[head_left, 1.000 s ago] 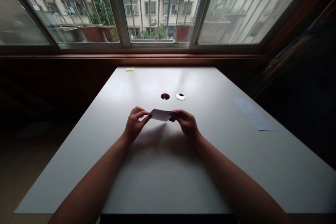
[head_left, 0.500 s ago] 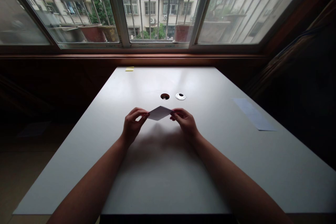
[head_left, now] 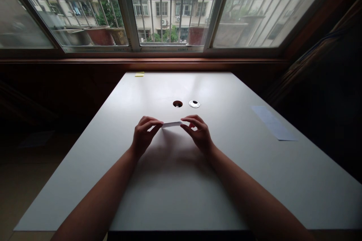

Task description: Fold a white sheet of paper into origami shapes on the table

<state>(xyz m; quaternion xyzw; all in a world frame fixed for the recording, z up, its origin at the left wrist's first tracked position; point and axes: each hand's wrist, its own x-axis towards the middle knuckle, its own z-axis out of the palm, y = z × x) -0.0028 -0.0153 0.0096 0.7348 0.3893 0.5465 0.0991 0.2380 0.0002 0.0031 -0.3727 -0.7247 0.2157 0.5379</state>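
A small folded piece of white paper (head_left: 171,124) is held level above the table, seen nearly edge-on as a thin strip. My left hand (head_left: 145,131) pinches its left end between thumb and fingers. At the other end, the thumb and forefinger of my right hand (head_left: 199,131) close on the paper's tip, with the other fingers curled behind. Both hands are raised off the white table (head_left: 175,196) and cast soft shadows on it.
Beyond the paper are a round hole (head_left: 177,104) in the tabletop and a silvery ring-shaped cover (head_left: 194,104). A pale sheet (head_left: 273,122) lies near the right edge. Yellow sticky notes (head_left: 139,74) sit at the far left corner, below a barred window (head_left: 172,7).
The paper has gone from a diamond-shaped face to a thin, nearly edge-on strip. My right hand has shifted slightly left, its fingers a little more spread; my left hand has barely moved.
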